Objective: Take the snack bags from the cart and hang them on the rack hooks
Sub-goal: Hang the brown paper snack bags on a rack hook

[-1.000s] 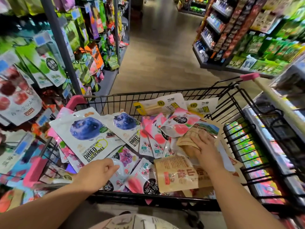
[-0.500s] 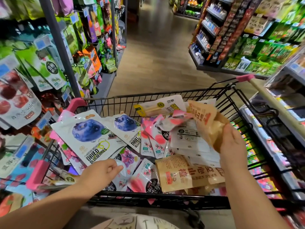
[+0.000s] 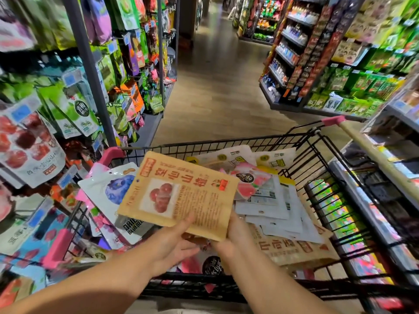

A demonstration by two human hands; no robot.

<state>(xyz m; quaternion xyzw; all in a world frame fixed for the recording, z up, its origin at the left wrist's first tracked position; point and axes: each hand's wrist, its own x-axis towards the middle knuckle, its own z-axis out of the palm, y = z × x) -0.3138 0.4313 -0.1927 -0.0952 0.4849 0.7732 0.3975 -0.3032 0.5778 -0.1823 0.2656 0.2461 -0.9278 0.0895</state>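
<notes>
Though one-handed before — bag now two-handed

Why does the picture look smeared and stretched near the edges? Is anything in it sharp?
Head view: the wide-angle lens stretches the edges and makes the rack post lean; motion blur smears the hanging bags at left; the tan bag at centre is sharpest, big letters legible, small print soft; lighting is bright and even.

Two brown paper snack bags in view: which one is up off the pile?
The brown bag showing red fruit, gripped by left hand and right hand; the other brown bag lies flat in the cart, near right.
</notes>
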